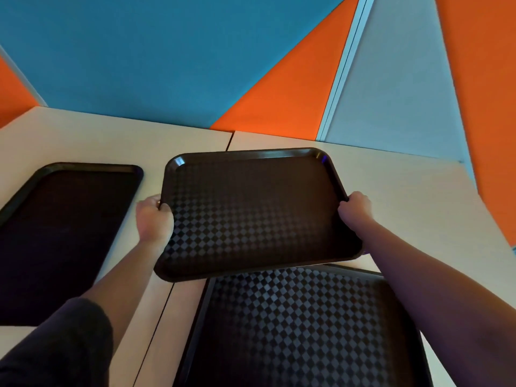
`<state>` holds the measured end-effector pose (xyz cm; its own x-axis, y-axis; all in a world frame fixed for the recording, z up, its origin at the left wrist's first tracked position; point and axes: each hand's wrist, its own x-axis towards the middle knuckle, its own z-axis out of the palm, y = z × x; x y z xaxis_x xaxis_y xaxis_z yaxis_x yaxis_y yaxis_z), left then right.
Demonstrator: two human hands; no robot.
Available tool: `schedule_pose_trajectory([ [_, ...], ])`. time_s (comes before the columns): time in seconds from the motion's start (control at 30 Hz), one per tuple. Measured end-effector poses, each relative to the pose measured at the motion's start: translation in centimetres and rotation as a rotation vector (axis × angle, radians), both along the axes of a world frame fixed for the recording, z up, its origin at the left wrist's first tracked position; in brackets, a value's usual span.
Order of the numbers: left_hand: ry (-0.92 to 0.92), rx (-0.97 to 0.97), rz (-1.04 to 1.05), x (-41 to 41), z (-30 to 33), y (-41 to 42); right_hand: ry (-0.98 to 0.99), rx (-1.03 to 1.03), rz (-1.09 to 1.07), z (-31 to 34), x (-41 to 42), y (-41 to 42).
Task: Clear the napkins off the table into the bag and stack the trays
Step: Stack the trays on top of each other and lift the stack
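Note:
A dark brown tray [251, 208] with a checkered surface is held above the table in the middle of the view, tilted slightly. My left hand [153, 216] grips its left rim and my right hand [356, 209] grips its right rim. Its near edge overlaps a second brown tray [301, 331] lying flat on the table close to me. A third dark tray [61, 233] lies flat at the left. No napkins or bag are in view.
The pale table [418, 196] is made of two tops with a seam [167, 300] between them. Behind it stands a wall of blue [167, 51], orange and grey panels.

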<state>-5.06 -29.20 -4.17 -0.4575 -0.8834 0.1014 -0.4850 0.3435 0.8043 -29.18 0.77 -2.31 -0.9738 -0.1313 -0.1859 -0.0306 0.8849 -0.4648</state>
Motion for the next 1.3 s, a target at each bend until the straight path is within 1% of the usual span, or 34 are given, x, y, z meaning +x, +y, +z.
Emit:
schedule_pose_trajectory([
  [0.2, 0.015, 0.006, -0.041, 3.0, 1.2, 5.7, -0.011, -0.049, -0.049, 1.1, 4.0, 6.8],
  [0.33, -0.101, 0.041, 0.015, 5.0, 1.3, 9.0, -0.01, -0.081, -0.072, 1.4, 6.7, 10.8],
  [0.4, -0.124, 0.051, -0.001, 6.3, 1.3, 10.9, -0.021, -0.084, -0.079, 1.4, 8.4, 13.0],
  [0.53, -0.112, 0.079, -0.043, 8.4, 1.0, 14.3, -0.03, -0.09, -0.112, 1.0, 11.6, 16.7],
  [0.7, -0.136, 0.12, -0.096, 10.4, -0.6, 17.0, -0.063, -0.063, -0.189, -0.5, 15.2, 20.2],
  [0.83, -0.142, 0.159, -0.179, 10.5, -1.7, 17.6, -0.087, -0.045, -0.242, -1.5, 17.1, 21.9],
  [0.93, -0.178, 0.172, -0.201, 10.3, -2.0, 17.4, -0.117, -0.028, -0.281, -2.1, 18.4, 22.6],
  [1.03, -0.201, 0.187, -0.227, 10.5, -2.4, 17.3, -0.127, -0.022, -0.265, -2.6, 19.6, 22.7],
  [1.13, -0.225, 0.168, -0.189, 11.4, -2.7, 17.0, -0.137, -0.004, -0.231, -3.2, 20.6, 22.3],
  [1.2, -0.288, 0.138, -0.176, 12.1, -3.0, 16.7, -0.146, -0.021, -0.237, -3.9, 21.2, 22.0],
  [1.3, -0.344, 0.106, -0.223, 12.8, -3.5, 16.3, -0.095, -0.026, -0.244, -4.4, 21.4, 21.5],
])
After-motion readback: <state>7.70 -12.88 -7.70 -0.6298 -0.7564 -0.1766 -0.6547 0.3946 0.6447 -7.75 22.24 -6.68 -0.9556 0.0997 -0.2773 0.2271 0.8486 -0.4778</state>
